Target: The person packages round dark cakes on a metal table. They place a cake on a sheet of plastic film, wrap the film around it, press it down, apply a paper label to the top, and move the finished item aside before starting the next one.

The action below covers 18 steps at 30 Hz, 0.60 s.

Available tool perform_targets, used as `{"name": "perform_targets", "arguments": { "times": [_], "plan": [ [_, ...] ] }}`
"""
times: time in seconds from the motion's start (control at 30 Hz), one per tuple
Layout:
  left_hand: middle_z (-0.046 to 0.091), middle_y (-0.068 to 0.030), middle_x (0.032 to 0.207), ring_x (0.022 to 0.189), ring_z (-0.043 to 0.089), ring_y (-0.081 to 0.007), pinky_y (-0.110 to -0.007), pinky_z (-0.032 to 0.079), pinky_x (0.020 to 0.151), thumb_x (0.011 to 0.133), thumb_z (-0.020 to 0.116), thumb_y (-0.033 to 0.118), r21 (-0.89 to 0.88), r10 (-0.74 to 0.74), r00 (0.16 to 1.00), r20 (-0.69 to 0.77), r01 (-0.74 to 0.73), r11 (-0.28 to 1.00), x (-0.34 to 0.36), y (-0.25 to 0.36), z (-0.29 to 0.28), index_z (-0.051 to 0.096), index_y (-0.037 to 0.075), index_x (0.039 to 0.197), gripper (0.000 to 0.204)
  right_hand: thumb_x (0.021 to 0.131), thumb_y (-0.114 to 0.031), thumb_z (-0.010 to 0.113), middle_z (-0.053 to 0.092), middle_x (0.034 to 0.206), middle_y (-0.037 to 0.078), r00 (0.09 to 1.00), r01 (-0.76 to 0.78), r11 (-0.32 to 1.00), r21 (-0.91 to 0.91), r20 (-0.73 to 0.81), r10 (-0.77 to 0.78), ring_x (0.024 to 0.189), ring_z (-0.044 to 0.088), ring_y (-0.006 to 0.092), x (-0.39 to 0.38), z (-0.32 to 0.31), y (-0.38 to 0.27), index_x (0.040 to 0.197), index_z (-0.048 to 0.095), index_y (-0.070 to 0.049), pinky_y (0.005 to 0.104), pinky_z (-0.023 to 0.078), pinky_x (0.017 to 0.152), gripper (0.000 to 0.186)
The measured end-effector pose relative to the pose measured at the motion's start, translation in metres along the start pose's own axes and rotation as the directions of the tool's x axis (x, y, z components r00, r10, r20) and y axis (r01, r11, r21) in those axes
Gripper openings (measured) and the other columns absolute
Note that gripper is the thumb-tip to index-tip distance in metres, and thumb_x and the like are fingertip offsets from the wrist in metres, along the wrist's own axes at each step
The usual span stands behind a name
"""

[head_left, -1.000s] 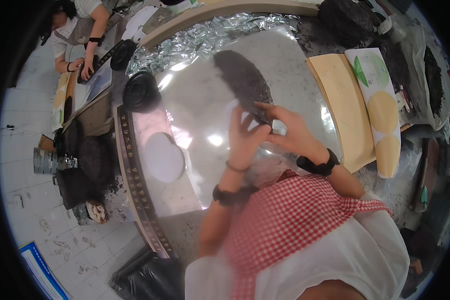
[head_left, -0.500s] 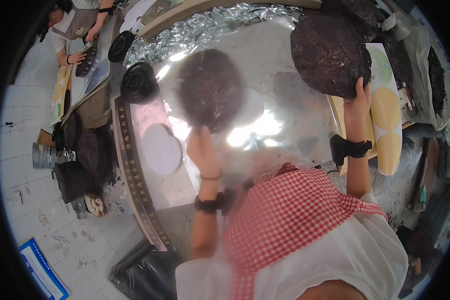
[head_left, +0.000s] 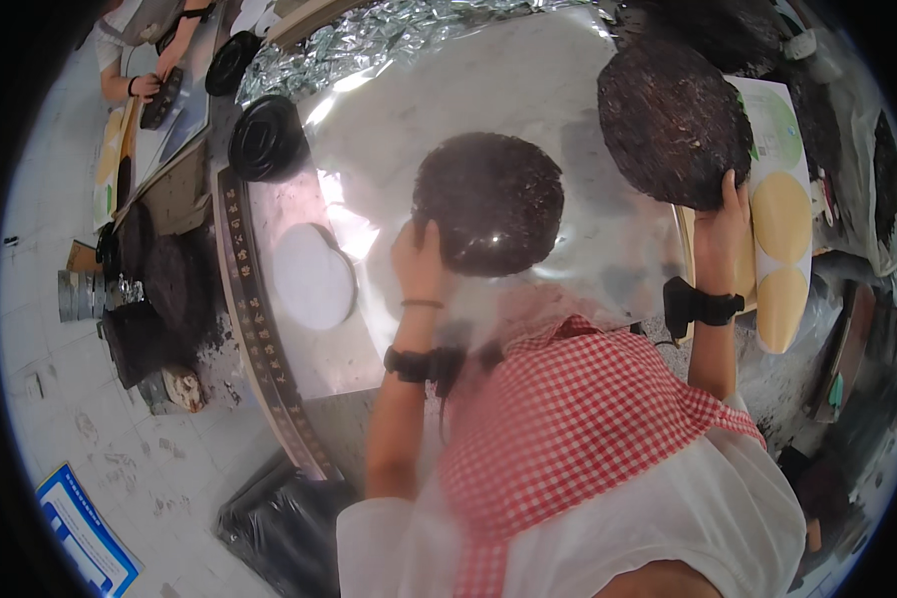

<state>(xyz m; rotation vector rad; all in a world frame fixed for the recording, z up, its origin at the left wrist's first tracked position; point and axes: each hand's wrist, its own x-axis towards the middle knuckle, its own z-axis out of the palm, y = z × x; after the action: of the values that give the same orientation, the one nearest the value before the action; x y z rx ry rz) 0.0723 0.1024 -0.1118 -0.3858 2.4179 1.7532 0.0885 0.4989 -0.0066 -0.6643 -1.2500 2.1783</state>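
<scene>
My left hand [head_left: 421, 263] pinches the lower-left edge of a round, dark cake of what looks like dried seaweed [head_left: 489, 203]. This cake is over the shiny silver sheet on the table; I cannot tell whether it touches the sheet. At the right, my right hand [head_left: 722, 227] grips the lower edge of a second dried seaweed cake [head_left: 672, 122], with the thumb over its face. That one is tilted up beside the label sheet [head_left: 782, 217]. Part of the fingers of both hands is hidden behind the cakes.
White round discs [head_left: 314, 277] lie left of the silver sheet [head_left: 508, 75]. Black round lids [head_left: 267, 139] sit by the table's left edge, and crumpled foil [head_left: 389, 45] runs along the back. More dark cakes [head_left: 177, 284] are stacked at left. A co-worker's hands [head_left: 148, 88] work at far left.
The cake in my left hand has moved right and slightly down, and its blur is gone. My right hand still holds its cake, a little farther right and lower in the picture.
</scene>
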Motion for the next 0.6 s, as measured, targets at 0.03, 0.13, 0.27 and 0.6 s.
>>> {"name": "perform_targets", "arguments": {
  "times": [0.03, 0.13, 0.27, 0.6],
  "plan": [
    [0.051, -0.0033, 0.086, 0.072, 0.05, -0.0117, -0.026, 0.042, 0.061, 0.09, 0.069, 0.023, 0.245, 0.164, 0.969, -0.185, -0.116, 0.963, -0.005, 0.013, -0.002, 0.058, -0.003, 0.111, 0.035, 0.101, -0.016, 0.051, 0.052, 0.132, 0.013, 1.0, -0.006, 0.998, -0.068, 0.005, 0.006, 0.118, 0.054, 0.0268, 0.001, -0.006, -0.001, 0.134, 0.045, 0.001, 0.0378, 0.047, 0.098, 0.038],
    [0.052, -0.0137, 0.106, 0.087, 0.055, -0.0256, -0.036, 0.048, 0.08, 0.08, 0.077, 0.023, 0.606, 0.501, 0.85, -0.161, -0.316, 0.73, -0.006, 0.059, -0.053, 0.059, 0.004, 0.12, 0.047, 0.101, -0.015, 0.051, 0.05, 0.135, 0.016, 1.0, 0.0, 0.975, -0.224, 0.023, 0.005, 0.122, 0.051, 0.0277, -0.001, -0.024, -0.021, 0.134, 0.045, 0.005, 0.0385, 0.045, 0.1, 0.039],
    [0.063, -0.0138, 0.092, 0.089, 0.058, -0.0314, -0.037, 0.047, 0.078, 0.08, 0.071, 0.008, 0.632, 0.623, 0.778, 0.084, -0.525, 0.57, 0.07, 0.108, -0.165, 0.069, 0.004, 0.088, 0.009, 0.102, -0.019, 0.05, 0.044, 0.141, 0.017, 0.967, 0.249, 0.789, -0.562, 0.188, -0.171, 0.129, 0.044, 0.0264, -0.005, -0.018, -0.029, 0.137, 0.042, 0.006, 0.0395, 0.041, 0.106, 0.044],
    [0.051, -0.0092, 0.14, 0.131, 0.041, -0.0324, -0.041, 0.035, 0.107, 0.069, 0.082, 0.02, 0.72, 0.44, 0.834, 0.333, -0.527, 0.452, 0.216, 0.098, -0.253, 0.076, 0.011, 0.081, 0.016, 0.089, 0.003, 0.06, 0.033, 0.151, 0.02, 0.881, 0.401, 0.028, -0.916, 0.377, -0.285, 0.138, 0.036, 0.032, -0.029, 0.01, -0.046, 0.139, 0.049, -0.007, 0.0364, 0.032, 0.113, 0.053]
  ]
}}
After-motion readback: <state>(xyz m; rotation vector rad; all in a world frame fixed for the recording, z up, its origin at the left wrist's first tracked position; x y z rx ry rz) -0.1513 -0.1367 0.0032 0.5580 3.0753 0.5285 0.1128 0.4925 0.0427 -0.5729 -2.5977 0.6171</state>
